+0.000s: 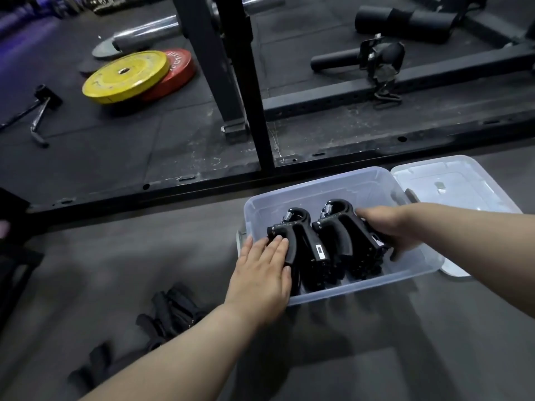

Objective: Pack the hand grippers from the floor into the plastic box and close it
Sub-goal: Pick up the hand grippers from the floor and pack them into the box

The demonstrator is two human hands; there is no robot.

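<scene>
— Where do the hand grippers (318, 244) sit?

— Most stand in two rows inside the clear plastic box (292, 198), springs up and towards the far wall. The box rests on the grey floor (144, 256), just in front of the black base rail of a rack (223, 68).

— And the lid (451, 180)?

— It is off and lies flat on the floor, touching the box's right end.

— What is the person's left hand (260, 273) doing?

— It comes in over the box's near-left corner. Its fingers are straight and close together, and they rest flat on the handle of the nearest gripper in the left row.

— And the right hand (388, 224)?

— It reaches in from the right and holds the right row. Its fingers bend round the grippers' far side, so their tips are hidden.

— Is anything left outside the box?

— Yes. Some loose hand grippers (170, 311) lie in a blurred black heap on the floor, left of the left forearm, with a few more nearer the bottom edge.

— What lies beyond?

— On the dark rubber mat, a yellow weight plate (124, 76) overlaps a red weight plate (179, 73), with a chrome barbell sleeve (144, 36) behind them.
</scene>
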